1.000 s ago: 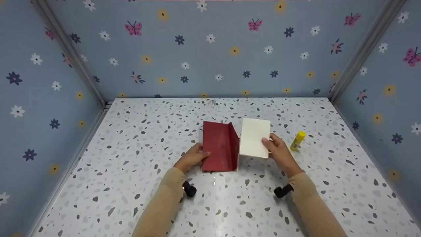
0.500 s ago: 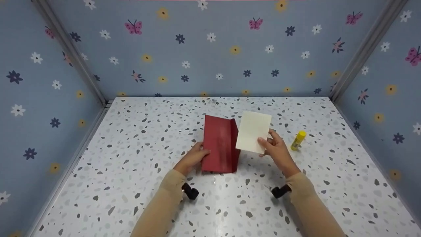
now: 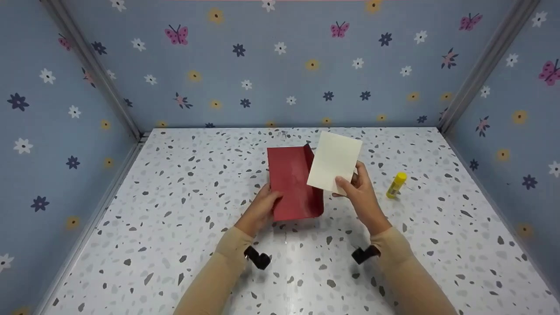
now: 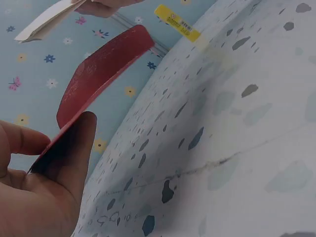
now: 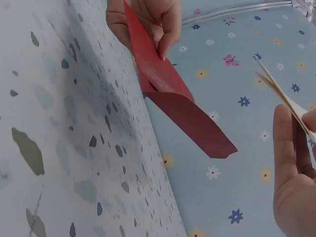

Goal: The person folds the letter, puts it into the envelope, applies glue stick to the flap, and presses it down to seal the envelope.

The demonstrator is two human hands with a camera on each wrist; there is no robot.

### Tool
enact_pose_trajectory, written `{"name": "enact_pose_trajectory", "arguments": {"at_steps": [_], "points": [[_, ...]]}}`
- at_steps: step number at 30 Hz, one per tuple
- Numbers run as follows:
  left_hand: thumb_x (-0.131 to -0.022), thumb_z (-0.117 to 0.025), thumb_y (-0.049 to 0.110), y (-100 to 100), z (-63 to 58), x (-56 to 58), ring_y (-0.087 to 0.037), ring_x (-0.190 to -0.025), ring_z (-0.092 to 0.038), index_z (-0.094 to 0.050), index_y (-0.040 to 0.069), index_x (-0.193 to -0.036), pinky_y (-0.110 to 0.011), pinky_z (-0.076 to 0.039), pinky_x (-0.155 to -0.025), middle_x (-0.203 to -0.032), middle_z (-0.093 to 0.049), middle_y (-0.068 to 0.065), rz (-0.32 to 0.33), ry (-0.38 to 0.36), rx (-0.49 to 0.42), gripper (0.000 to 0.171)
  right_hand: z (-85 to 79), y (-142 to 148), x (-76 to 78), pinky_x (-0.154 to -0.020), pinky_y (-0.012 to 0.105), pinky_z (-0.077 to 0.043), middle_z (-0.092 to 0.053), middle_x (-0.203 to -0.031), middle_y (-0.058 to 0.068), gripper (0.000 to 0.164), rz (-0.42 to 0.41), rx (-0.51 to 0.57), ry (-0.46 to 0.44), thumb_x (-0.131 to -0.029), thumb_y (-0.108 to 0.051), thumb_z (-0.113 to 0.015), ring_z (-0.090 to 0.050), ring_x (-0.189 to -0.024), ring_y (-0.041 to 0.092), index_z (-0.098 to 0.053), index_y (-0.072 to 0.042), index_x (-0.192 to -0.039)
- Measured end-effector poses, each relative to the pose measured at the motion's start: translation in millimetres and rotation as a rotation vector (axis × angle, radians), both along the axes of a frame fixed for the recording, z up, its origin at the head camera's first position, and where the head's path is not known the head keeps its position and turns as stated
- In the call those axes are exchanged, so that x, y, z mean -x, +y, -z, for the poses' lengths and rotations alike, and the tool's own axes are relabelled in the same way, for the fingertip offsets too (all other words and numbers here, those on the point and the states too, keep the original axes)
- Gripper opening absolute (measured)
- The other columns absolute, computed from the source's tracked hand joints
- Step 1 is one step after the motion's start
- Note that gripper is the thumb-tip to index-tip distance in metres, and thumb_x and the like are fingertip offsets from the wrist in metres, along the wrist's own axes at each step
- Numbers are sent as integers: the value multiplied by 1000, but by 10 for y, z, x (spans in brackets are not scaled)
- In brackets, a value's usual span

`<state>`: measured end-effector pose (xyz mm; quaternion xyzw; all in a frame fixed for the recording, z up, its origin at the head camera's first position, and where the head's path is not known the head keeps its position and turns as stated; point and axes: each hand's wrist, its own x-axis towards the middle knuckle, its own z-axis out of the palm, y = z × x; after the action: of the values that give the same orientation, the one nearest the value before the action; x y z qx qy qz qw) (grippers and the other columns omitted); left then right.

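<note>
My left hand (image 3: 259, 209) pinches the left edge of a red paper envelope (image 3: 288, 181), thumb on top and fingers beneath. Its flap (image 5: 195, 123) stands folded up along the right side. In the left wrist view the envelope (image 4: 101, 74) is raised above the table. A folded cream card (image 3: 336, 159) is pinched by its lower right corner between thumb and fingers of my right hand (image 3: 362, 199). The card leans to the right and overlaps the envelope's flap side in the head view. Its layers (image 5: 279, 88) show slightly parted in the right wrist view.
A yellow glue stick (image 3: 396, 185) stands on the speckled white table (image 3: 197, 245), right of my right hand. Blue floral panels (image 3: 302, 61) enclose the table at the back and both sides.
Both hands have moved away from me, raising the envelope and the card. The card has tilted clockwise and come left over the flap. The glue stick stays put.
</note>
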<state>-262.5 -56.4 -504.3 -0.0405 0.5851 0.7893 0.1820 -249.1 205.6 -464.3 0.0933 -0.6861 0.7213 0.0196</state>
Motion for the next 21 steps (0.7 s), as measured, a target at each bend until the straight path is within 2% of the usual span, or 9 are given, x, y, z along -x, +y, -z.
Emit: {"name": "enact_pose_trajectory", "arguments": {"at_steps": [3,6,10,16,21], "points": [[-102,-43,8,41,-40,-45,-26,-113,-57,-27,13,-155,-40,-51,-90,-134,-52,-17,7,7,-16,55,-34,-64,-17,-80,44,-58,-55,-132,17,59,-18,11,24,-100,-23,-64,-61,-112,33,-31,-17,-149],[-102,-42,9,75,-68,-81,-27,-113,-56,-26,17,-156,-42,-50,-89,-135,-51,-15,8,15,27,57,-45,-117,-19,-83,46,-58,-53,-133,19,59,-35,3,37,-102,-23,-60,-61,-114,34,-28,-17,-151],[-102,-43,10,96,-99,-112,-28,-115,-55,-28,15,-153,-45,-49,-91,-136,-50,-16,6,17,44,53,-27,-165,7,-83,46,-58,-51,-132,20,57,-36,-27,62,-104,-20,-57,-60,-114,35,-27,-18,-153],[-98,-42,4,88,-119,-145,-27,-113,-54,-33,12,-148,-43,-49,-91,-133,-51,-16,-42,-1,-42,51,10,-164,29,-82,44,-58,-49,-134,20,56,18,-60,47,-105,-15,-52,-60,-113,36,-25,-21,-154],[-97,-40,4,80,-120,-146,-26,-112,-56,-34,12,-146,-43,-50,-90,-129,-52,-15,-29,10,-78,50,13,-154,27,-82,42,-59,-46,-137,20,56,42,-81,16,-106,-15,-49,-58,-116,36,-22,-22,-155]]}}
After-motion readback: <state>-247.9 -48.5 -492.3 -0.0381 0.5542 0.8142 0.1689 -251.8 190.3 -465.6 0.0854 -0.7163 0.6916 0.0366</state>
